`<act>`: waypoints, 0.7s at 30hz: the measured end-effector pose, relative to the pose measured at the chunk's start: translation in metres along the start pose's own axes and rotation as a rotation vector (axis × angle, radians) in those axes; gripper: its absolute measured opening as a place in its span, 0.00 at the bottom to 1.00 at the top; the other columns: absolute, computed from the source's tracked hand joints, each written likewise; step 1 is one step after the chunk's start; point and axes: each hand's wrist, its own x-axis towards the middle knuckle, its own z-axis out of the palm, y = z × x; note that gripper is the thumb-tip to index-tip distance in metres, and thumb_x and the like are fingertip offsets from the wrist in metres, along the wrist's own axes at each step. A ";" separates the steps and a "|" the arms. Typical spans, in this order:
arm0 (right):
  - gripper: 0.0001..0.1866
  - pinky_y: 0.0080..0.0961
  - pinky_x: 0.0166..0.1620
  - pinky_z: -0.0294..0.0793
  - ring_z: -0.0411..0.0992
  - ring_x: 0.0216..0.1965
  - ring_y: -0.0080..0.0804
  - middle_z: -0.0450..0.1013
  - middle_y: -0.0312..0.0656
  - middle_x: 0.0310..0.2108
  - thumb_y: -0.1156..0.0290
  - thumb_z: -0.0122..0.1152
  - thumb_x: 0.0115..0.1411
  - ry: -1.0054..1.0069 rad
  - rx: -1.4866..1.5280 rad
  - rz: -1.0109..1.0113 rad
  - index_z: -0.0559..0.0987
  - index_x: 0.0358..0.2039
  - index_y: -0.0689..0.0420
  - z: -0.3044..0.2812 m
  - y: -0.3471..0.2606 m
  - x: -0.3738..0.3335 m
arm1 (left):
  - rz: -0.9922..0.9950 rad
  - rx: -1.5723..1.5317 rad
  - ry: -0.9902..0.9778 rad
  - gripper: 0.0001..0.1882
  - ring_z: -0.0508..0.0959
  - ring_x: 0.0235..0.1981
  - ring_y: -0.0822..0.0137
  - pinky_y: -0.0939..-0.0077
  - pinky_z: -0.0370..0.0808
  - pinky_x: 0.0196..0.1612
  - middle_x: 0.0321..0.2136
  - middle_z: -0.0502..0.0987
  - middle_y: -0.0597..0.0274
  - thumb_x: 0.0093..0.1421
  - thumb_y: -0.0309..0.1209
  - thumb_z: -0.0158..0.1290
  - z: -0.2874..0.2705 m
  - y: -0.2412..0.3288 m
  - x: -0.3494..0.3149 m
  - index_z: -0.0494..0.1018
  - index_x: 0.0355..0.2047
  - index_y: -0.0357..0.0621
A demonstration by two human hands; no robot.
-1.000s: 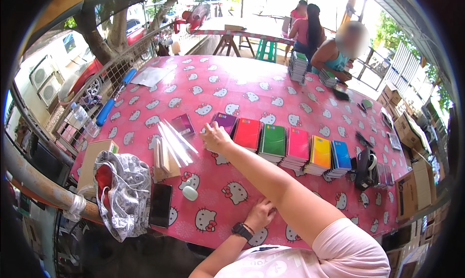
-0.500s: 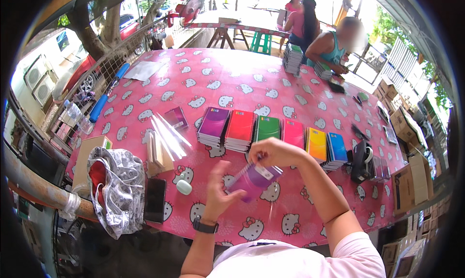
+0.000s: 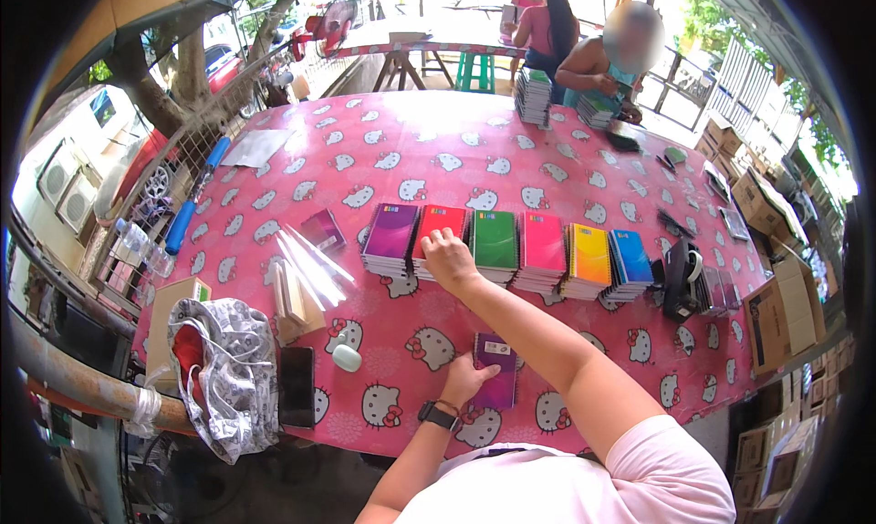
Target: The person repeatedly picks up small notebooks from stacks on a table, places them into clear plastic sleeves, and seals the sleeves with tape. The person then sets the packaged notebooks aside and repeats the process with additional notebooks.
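Note:
Close to my body, a small purple spiral notebook [image 3: 497, 389] with a white label lies on the table. My left hand [image 3: 466, 381] is closed on its left edge, thumb over the cover. Reaching across, my right hand [image 3: 449, 258] has its fingers curled on the top red notebook [image 3: 445, 217] of a stack; the hand covers much of that cover. Its neighbours in the row are stacks of purple notebooks [image 3: 390, 232], green notebooks [image 3: 495, 239], pink notebooks [image 3: 543, 241], yellow notebooks [image 3: 592, 255] and blue notebooks [image 3: 631, 258].
A black tape dispenser [image 3: 680, 282] stands right of the row. Leftward lie clear plastic sleeves [image 3: 310, 273], a mint-green case [image 3: 346, 357], a phone [image 3: 297, 387] and a patterned cloth bag [image 3: 233, 378]. At the far side a person [image 3: 598, 72] sits by notebook stacks [image 3: 533, 97].
The purple notebook, tilted between my hands before, now lies straight on the table in my left hand. My right hand has let go of it and moved left and away to the red stack.

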 end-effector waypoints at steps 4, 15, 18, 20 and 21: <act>0.10 0.29 0.40 0.75 0.71 0.41 0.38 0.74 0.43 0.33 0.64 0.57 0.54 -0.049 0.051 -0.042 0.75 0.33 0.56 -0.016 0.002 0.000 | 0.024 -0.044 0.022 0.18 0.80 0.36 0.63 0.71 0.73 0.42 0.34 0.80 0.52 0.48 0.32 0.60 0.000 -0.008 0.002 0.75 0.39 0.36; 0.19 0.33 0.42 0.75 0.69 0.44 0.44 0.68 0.51 0.41 0.71 0.48 0.57 -0.265 -0.064 -0.086 0.71 0.50 0.45 -0.029 -0.013 0.011 | -0.043 0.041 0.006 0.19 0.79 0.36 0.58 0.70 0.73 0.42 0.34 0.79 0.49 0.50 0.35 0.57 -0.005 -0.007 0.006 0.74 0.39 0.35; 0.16 0.36 0.42 0.74 0.70 0.43 0.45 0.68 0.53 0.41 0.69 0.48 0.57 -0.261 -0.055 -0.084 0.73 0.46 0.48 -0.024 -0.010 0.011 | -0.023 0.070 0.015 0.19 0.79 0.36 0.57 0.69 0.73 0.41 0.33 0.79 0.48 0.50 0.34 0.57 -0.003 -0.006 0.007 0.74 0.39 0.35; 0.16 0.35 0.42 0.75 0.70 0.42 0.46 0.68 0.53 0.40 0.70 0.48 0.57 -0.295 -0.104 -0.116 0.74 0.46 0.47 -0.023 -0.014 0.014 | 0.005 0.070 0.035 0.19 0.79 0.36 0.57 0.68 0.73 0.41 0.33 0.79 0.48 0.49 0.35 0.57 -0.004 -0.005 0.002 0.74 0.39 0.35; 0.16 0.35 0.41 0.75 0.70 0.42 0.46 0.68 0.53 0.40 0.70 0.48 0.57 -0.296 -0.096 -0.117 0.74 0.46 0.47 -0.025 -0.014 0.014 | 0.017 0.064 0.032 0.19 0.79 0.36 0.57 0.68 0.73 0.42 0.33 0.79 0.48 0.49 0.35 0.56 -0.004 -0.009 0.004 0.74 0.39 0.35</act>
